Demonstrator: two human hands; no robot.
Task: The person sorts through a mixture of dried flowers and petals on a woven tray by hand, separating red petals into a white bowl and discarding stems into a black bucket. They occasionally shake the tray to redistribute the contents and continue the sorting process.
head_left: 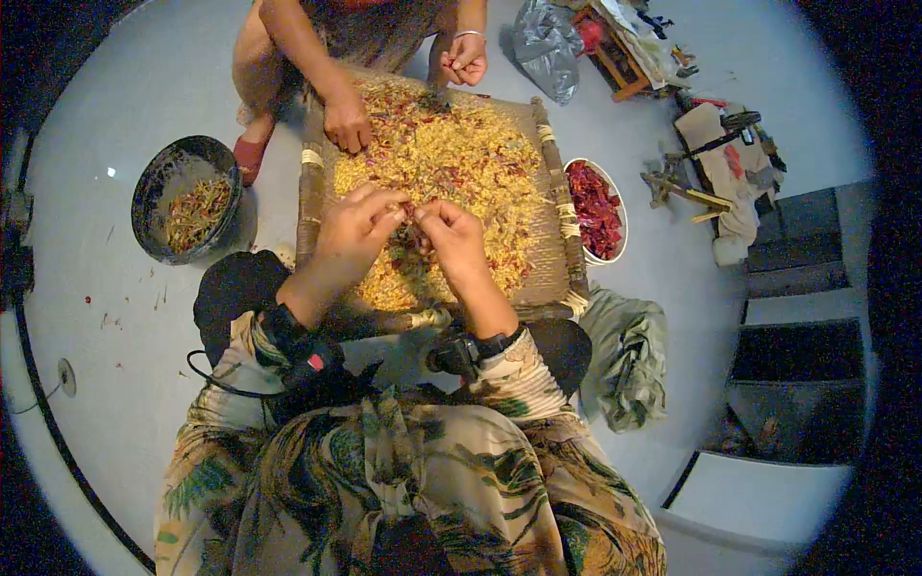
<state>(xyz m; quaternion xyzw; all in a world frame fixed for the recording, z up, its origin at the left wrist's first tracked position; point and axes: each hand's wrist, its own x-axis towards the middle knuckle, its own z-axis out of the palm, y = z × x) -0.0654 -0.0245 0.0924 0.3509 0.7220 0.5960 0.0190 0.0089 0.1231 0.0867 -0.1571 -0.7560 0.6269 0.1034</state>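
Observation:
A woven tray (523, 115) with a wooden frame lies in front of me, covered with yellow seeds (490, 163) mixed with dark red bits that look like dried chili. Over its near half, my left hand (353, 230) and my right hand (451, 235) meet with thumbs and fingers pinched. Between the fingertips shows a small piece of dried red chili (409, 209), mostly hidden. Across the tray, another person's hand (347, 123) reaches down into the seeds, and that person's other hand (465, 60) is held above the far edge, fingers bent.
On the left stands a black basin (158, 216) with stalks and scraps. A white bowl (622, 216) of red chili pieces (594, 206) sits right of the tray. A pale green sack (629, 355) lies near my right knee; a grey plastic bag (545, 48) is behind.

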